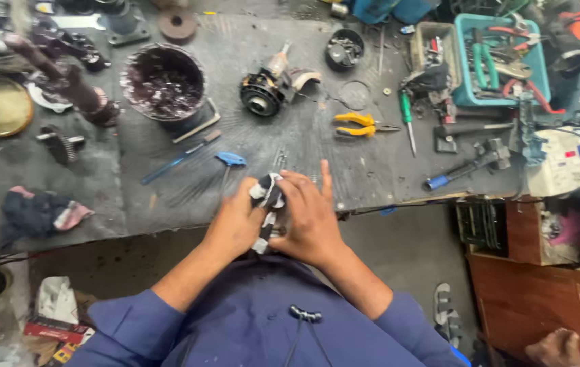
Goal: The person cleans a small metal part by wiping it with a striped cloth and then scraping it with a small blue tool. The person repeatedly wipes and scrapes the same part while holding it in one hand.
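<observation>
My left hand [234, 221] and my right hand [312, 216] meet at the front edge of a dark, oily workbench [344, 173]. Both are closed around a black-and-white rag [267, 197] bunched between them. A small metal part seems to sit inside the rag, mostly hidden. Just beyond my hands lie a blue T-handle key [230, 160] and a few thin metal pins [280, 160]. My sleeves are dark blue.
Farther back stand a black bucket of dark liquid [163, 83], a motor part [267, 88], yellow pliers [359, 125], a green screwdriver [407, 115], a hammer [466, 166] and a teal tray of tools [497, 61]. A rag [39, 211] lies left. Another person's foot [558, 346] shows at lower right.
</observation>
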`<state>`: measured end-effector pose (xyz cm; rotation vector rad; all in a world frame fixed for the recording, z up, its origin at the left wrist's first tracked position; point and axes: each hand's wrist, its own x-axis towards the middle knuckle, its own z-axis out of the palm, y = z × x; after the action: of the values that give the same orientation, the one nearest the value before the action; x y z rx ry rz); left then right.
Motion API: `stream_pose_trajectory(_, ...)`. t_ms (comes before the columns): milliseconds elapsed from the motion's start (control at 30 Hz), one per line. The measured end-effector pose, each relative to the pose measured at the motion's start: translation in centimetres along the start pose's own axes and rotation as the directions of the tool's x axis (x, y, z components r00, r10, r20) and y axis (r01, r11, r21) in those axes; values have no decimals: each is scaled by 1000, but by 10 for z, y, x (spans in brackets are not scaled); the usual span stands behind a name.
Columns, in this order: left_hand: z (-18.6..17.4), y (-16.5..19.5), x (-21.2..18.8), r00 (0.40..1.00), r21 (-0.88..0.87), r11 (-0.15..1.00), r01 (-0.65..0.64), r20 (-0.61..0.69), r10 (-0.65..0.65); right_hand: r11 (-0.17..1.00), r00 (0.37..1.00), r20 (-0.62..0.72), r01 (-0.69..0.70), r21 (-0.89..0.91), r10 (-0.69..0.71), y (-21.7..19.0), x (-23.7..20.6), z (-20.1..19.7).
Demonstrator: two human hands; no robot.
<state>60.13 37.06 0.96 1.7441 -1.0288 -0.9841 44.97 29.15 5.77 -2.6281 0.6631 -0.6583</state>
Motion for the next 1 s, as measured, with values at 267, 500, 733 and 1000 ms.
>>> stream_pose_trajectory(267,-72,-8,-1,886,27,962,-272,398,239,972,991,124,12,236,-42,0,-21,-15)
stream_pose_trajectory(500,-36,-20,-10,918,-450,880,-154,264,296,1000,997,68,28,15,-29,-18,-25,3)
stream_pose_trajectory(733,-57,-9,-10,981,-28,994,-102,163,105,998,997,49,-60,-3,60,-18,-26,-10)
stream_pose_trajectory(1000,-43,-7,-33,739,-235,756,-611,172,651,996,995,-66,-77,-47,74,-12,-31,-15)
